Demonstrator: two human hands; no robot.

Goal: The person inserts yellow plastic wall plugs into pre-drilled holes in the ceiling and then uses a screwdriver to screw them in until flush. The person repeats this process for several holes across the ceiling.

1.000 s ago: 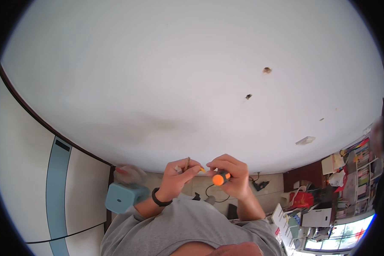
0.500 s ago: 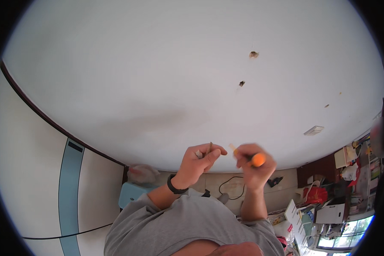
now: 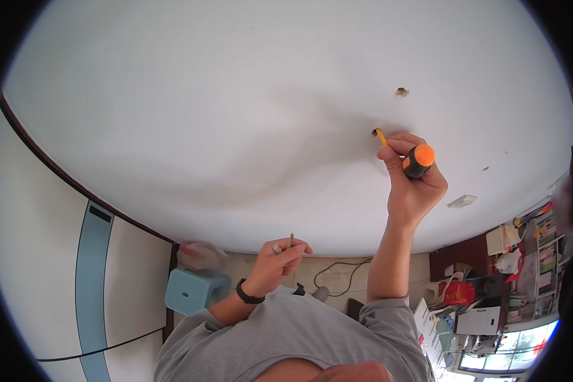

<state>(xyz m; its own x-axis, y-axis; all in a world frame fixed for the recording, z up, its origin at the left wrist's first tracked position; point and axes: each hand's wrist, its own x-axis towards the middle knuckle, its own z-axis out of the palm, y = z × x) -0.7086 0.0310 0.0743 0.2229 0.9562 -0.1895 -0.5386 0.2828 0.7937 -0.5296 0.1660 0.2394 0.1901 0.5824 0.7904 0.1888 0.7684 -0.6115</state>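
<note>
My right hand point(image 3: 414, 175) is raised to the white wall point(image 3: 235, 114). Thumb and fingertips pinch a yellow wall plug point(image 3: 381, 137), its far end at the lower dark hole point(image 3: 375, 132); how deep it sits I cannot tell. That same hand keeps a screwdriver point(image 3: 419, 160) with a black and orange handle in its palm; the shaft is hidden. Lower down, in front of my body, my left hand point(image 3: 277, 261) is closed round a thin brownish rod point(image 3: 291, 240). A small whitish piece point(image 3: 277, 249) also shows between its fingers. A black band circles that wrist.
Another hole point(image 3: 401, 92) is higher on the wall; a white switch plate point(image 3: 462, 202) is at right. On the floor stand a blue stool point(image 3: 194, 290) and a plastic bag point(image 3: 200, 254), with a black cable point(image 3: 337, 280) nearby. Cluttered shelves point(image 3: 544, 254) line the right side.
My right hand has moved up and right from beside the left hand, bringing the wall plug to the lower hole. My left hand has dropped slightly down and left, still holding the thin rod.
</note>
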